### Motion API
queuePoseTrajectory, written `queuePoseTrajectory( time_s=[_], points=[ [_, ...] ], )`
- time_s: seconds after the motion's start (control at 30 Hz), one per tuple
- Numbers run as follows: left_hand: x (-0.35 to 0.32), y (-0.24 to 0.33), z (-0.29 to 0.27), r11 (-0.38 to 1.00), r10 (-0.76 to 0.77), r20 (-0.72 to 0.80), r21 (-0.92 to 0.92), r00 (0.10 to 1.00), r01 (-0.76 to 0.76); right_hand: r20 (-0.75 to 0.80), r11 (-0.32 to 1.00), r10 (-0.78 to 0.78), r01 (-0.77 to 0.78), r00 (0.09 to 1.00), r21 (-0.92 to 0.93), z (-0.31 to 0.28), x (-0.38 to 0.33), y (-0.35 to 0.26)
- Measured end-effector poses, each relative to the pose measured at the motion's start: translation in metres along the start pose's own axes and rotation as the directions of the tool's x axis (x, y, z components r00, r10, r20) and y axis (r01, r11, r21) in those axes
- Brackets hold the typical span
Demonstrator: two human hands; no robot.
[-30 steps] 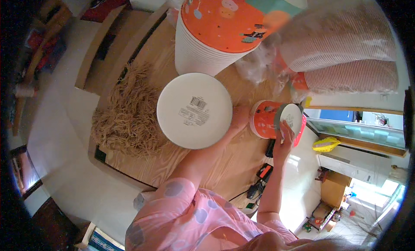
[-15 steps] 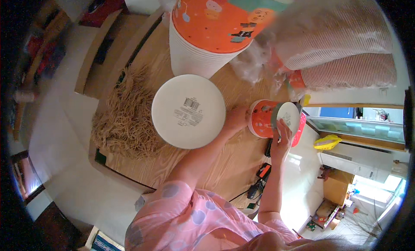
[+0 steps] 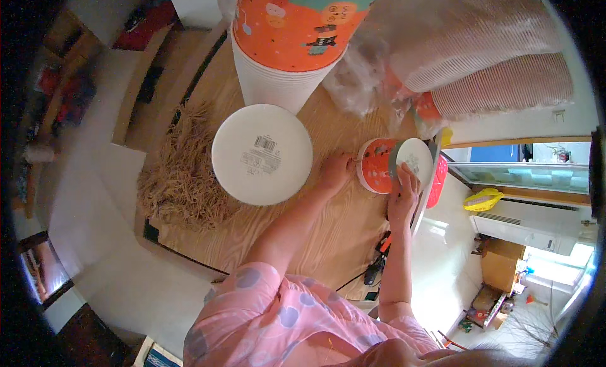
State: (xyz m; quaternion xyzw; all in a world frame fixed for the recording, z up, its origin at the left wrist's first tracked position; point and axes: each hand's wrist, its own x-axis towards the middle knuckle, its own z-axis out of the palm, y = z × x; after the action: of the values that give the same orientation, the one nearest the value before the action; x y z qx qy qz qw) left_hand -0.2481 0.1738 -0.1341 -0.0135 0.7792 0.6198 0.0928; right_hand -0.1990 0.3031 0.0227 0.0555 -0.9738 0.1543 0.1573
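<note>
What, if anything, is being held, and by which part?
An orange tub: the right hand holds its pale round end; the left hand is at its white rim, grip unclear.

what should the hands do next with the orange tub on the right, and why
Probably bring the left hand firmly onto the white rim of the orange tub to steady it: the right hand has its fingers at the edge of the white end, while the left is beside the rim, and whether it grips there is unclear.
</note>
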Motion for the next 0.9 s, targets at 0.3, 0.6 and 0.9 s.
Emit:
queuePoseTrajectory(
  time_s=[0.3, 0.6, 0.9],
  points=[
    [-0.143, -0.056, -0.024, 0.793, 0.498, -0.009, 0.410, 0.867, -0.451, -0.135, 0.995, -0.046, 0.058, 0.990, 0.084, 0.000, -0.011, 0.005],
    [-0.281, -0.073, -0.071, 0.820, 0.312, -0.111, 0.534, 0.944, -0.208, 0.256, 0.967, 0.097, -0.152, 0.962, 0.206, 0.086, -0.110, 0.008],
    [-0.298, -0.065, -0.100, 0.705, 0.348, -0.072, 0.677, 0.935, -0.210, 0.482, 0.990, 0.134, -0.140, 0.866, -0.023, 0.135, -0.091, 0.055]
  ],
)
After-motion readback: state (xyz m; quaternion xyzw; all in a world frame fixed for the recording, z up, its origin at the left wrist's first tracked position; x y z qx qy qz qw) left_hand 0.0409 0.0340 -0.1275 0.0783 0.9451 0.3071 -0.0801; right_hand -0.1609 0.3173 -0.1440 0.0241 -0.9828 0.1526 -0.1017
